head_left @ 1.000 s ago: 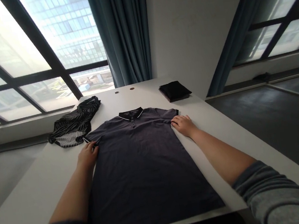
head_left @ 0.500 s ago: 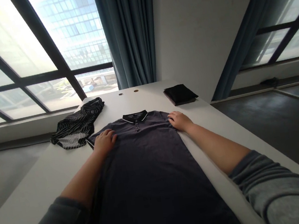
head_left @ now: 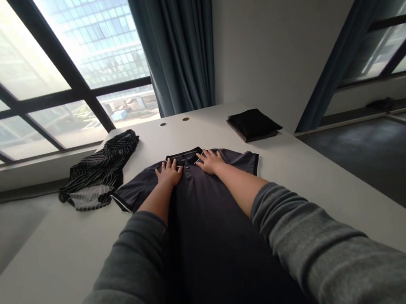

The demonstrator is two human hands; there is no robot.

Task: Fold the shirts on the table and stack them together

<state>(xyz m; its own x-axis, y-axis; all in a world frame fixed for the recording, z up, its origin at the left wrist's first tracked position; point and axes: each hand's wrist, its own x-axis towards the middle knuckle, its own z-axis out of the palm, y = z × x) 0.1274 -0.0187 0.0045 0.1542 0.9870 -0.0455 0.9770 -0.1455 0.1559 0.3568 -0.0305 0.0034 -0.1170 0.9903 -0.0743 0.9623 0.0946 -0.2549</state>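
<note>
A dark polo shirt (head_left: 212, 220) lies spread front side up on the white table, its collar at the far end. White piping edges the collar and sleeve cuffs, and a short row of buttons runs down from the neck. My left hand (head_left: 169, 173) rests with fingers spread on the left side of the collar. On the collar's right side, my right hand (head_left: 210, 161) lies flat with its fingers apart. Both sleeves of the shirt point outward. My forearms hide parts of the shirt's sides.
A crumpled black-and-white striped garment (head_left: 102, 167) lies on the table (head_left: 70, 254) at the left. Folded dark cloth (head_left: 254, 124) sits at the far right. Two round cable holes are at the back, before a blue curtain (head_left: 177, 45) and a window.
Both hands have moved inward from the shirt's shoulders and sleeves to the collar. The right sleeve now shows fully, lying outspread. The view has shifted slightly.
</note>
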